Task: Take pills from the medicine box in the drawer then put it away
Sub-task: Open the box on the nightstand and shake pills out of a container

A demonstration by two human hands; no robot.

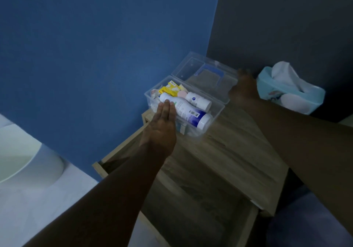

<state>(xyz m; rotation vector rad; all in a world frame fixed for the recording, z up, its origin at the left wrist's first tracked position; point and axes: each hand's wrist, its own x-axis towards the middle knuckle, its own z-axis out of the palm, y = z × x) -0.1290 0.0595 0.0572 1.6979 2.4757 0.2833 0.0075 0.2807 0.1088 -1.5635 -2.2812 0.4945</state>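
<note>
A clear plastic medicine box (201,132) stands on the wooden nightstand top (229,151), with its lid (193,69) swung open toward the wall. Inside lie a large white bottle with a blue band (191,113), a smaller white bottle (198,100) and a yellow packet (168,91). My left hand (162,124) lies flat against the box's near left side, fingers straight and together, the fingertips touching the large bottle. My right hand (241,90) is blurred at the right end of the lid; whether it grips the lid is unclear.
Below the top, the nightstand drawer (191,208) stands pulled open toward me. A light blue tissue box (290,91) sits at the back right by the dark wall. A blue wall rises behind the box. White bedding (19,160) lies at the left.
</note>
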